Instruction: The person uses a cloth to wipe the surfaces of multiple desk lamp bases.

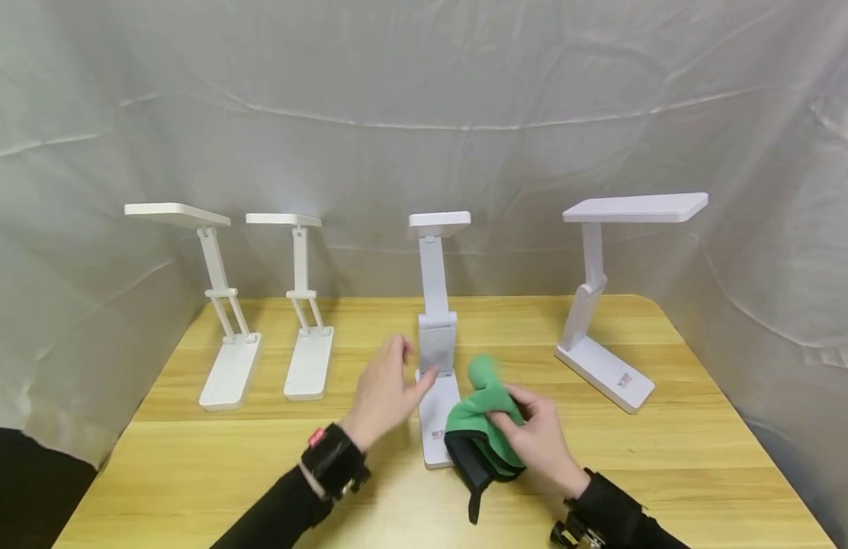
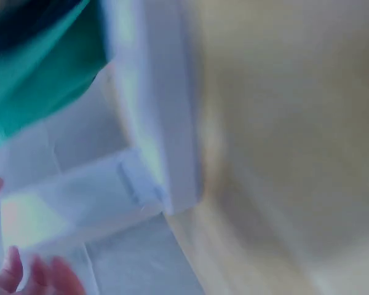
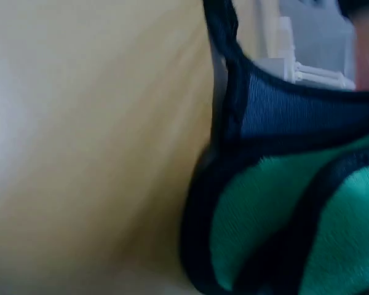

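My right hand [image 1: 544,438] pinches a folded green cloth [image 1: 489,412] with black trim and a black hanging loop. The cloth overlaps the front of a white folding desk lamp's base [image 1: 438,412] in the head view. At the left of that lamp is my left hand [image 1: 386,393], its thumb near the lower hinge and its fingers extended beside the lower arm. In the left wrist view, fingertips [image 2: 61,276] appear close to the lamp's arm [image 2: 67,196]. The right wrist view is mostly filled by the cloth [image 3: 252,215].
Two more white desk lamps [image 1: 232,374] [image 1: 309,366] stand unfolded on the left of the wooden table [image 1: 191,473]. Another lamp [image 1: 602,374] stands at the right, its head turned sideways. A grey curtain [image 1: 396,114] hangs behind and around the table.
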